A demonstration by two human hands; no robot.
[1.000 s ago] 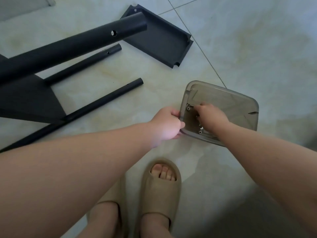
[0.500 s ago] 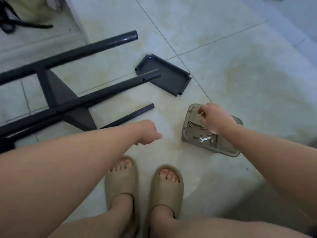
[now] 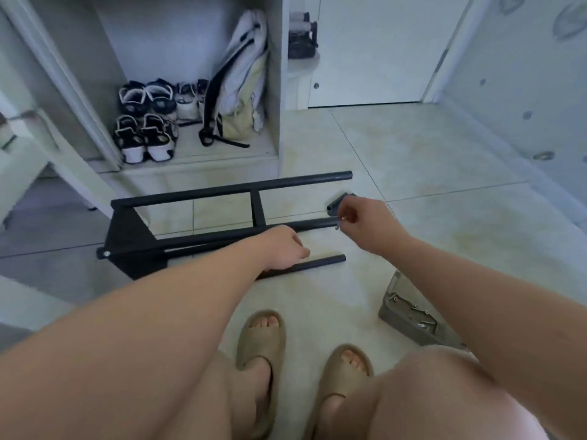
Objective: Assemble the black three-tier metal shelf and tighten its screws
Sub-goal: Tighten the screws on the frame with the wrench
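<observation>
The partly built black shelf frame [image 3: 203, 217] lies on its side on the tiled floor, with long tubes, a cross bar and a black shelf panel [image 3: 130, 239] at its left end. My left hand [image 3: 279, 249] hovers over the nearest tubes with its fingers loosely curled and nothing visibly in it. My right hand [image 3: 362, 220] pinches a small screw [image 3: 340, 222] just off the open end of a middle tube. A loose black shelf tray [image 3: 336, 204] lies behind that hand, mostly hidden. A short black tube [image 3: 317, 263] lies in front of my left hand.
A clear grey plastic tray [image 3: 409, 315] with several screws and a small wrench sits on the floor at the right, beside my right forearm. My feet in beige slippers [image 3: 263, 341] stand below. An open cabinet [image 3: 190, 90] with shoes and a bag is behind the frame.
My right hand has left the plastic tray and risen to the tube end with a screw. My left hand has moved up over the tubes. The camera has tilted upward.
</observation>
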